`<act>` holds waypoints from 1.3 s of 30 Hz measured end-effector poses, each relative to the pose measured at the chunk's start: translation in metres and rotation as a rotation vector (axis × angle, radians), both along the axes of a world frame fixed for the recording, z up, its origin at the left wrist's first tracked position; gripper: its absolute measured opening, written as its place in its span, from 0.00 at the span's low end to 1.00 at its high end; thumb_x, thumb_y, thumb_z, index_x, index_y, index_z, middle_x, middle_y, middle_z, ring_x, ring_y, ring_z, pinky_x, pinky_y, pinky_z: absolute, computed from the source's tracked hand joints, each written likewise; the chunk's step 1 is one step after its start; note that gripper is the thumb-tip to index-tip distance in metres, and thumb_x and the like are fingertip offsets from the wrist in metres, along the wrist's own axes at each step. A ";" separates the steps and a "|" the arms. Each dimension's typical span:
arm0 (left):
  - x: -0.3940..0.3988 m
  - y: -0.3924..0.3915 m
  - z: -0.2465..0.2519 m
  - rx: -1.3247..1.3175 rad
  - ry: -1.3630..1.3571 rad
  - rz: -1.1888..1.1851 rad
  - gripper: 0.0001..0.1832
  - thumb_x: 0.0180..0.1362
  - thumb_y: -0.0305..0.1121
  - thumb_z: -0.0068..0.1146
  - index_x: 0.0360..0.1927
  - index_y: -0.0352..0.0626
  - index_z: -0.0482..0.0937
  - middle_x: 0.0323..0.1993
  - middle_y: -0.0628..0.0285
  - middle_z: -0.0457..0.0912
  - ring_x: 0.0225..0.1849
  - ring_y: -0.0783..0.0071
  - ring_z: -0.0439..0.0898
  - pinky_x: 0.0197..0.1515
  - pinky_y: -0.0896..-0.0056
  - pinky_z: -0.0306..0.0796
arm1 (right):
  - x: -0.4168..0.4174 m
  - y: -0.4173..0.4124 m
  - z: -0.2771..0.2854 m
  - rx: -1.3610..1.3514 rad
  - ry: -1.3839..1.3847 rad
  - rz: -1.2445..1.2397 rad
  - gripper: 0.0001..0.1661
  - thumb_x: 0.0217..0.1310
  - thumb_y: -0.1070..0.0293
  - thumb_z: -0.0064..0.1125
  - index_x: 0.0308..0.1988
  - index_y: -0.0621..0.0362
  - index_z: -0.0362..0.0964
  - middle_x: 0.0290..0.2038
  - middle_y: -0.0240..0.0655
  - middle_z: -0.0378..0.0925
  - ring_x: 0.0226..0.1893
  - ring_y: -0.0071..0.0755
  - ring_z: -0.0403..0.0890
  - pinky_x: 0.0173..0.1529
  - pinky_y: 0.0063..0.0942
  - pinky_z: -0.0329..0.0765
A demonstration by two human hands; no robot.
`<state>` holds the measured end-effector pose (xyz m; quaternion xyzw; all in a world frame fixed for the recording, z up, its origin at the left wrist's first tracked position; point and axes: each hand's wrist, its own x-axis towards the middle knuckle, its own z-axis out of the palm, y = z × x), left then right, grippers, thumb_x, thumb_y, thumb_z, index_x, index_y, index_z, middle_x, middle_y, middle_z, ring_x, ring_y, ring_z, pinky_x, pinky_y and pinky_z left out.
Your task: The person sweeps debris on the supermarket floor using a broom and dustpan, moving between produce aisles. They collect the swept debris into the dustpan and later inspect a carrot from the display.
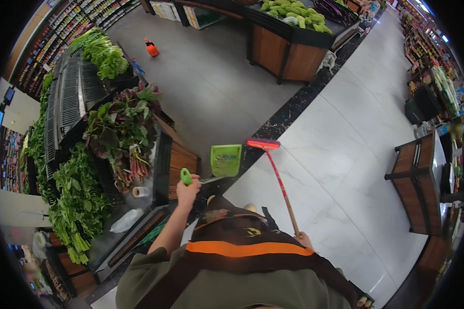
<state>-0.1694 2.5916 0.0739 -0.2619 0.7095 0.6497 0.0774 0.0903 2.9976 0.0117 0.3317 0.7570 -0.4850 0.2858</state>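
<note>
My left hand (188, 190) is closed around the handle of a long-handled green dustpan (226, 160), close beside the wooden side of a produce stand. The pan hangs over or rests on the grey floor by a black border strip; which of the two I cannot tell. Small debris appears to lie in it. At my lower right, my right hand (304, 240) grips the wooden end of a broom's stick. The stick, red further down, leads to a red broom head (263, 144) at the border strip, just right of the dustpan.
Leafy greens (77, 197) and red-stemmed amaranth (120, 131) fill the stand at left, with a plastic film roll (140, 192) near its edge. An orange spray bottle (151, 49) stands on the grey floor. Ahead is a wood-sided vegetable stand (286, 54); a wooden counter (413, 181) is at right.
</note>
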 end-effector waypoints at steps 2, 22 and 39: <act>-0.020 0.012 0.020 -0.003 0.011 -0.015 0.06 0.54 0.27 0.51 0.34 0.39 0.76 0.22 0.65 0.75 0.21 0.82 0.72 0.22 0.83 0.65 | 0.021 0.008 -0.070 0.182 -0.017 0.124 0.20 0.51 0.63 0.52 0.41 0.67 0.65 0.26 0.46 0.74 0.27 0.43 0.77 0.33 0.37 0.73; -0.365 -0.031 0.025 0.012 -0.087 0.097 0.05 0.53 0.28 0.51 0.31 0.40 0.76 0.23 0.67 0.74 0.24 0.80 0.76 0.25 0.79 0.69 | -0.460 0.004 -0.074 0.206 0.013 0.226 0.19 0.53 0.57 0.49 0.33 0.66 0.67 0.18 0.44 0.73 0.15 0.41 0.76 0.21 0.37 0.72; -0.651 -0.072 0.016 0.039 0.017 0.404 0.05 0.54 0.25 0.50 0.34 0.37 0.75 0.25 0.63 0.76 0.24 0.75 0.78 0.24 0.79 0.70 | -1.052 -0.020 -0.153 0.230 0.138 0.429 0.23 0.53 0.53 0.51 0.35 0.65 0.72 0.25 0.48 0.77 0.25 0.45 0.80 0.33 0.37 0.75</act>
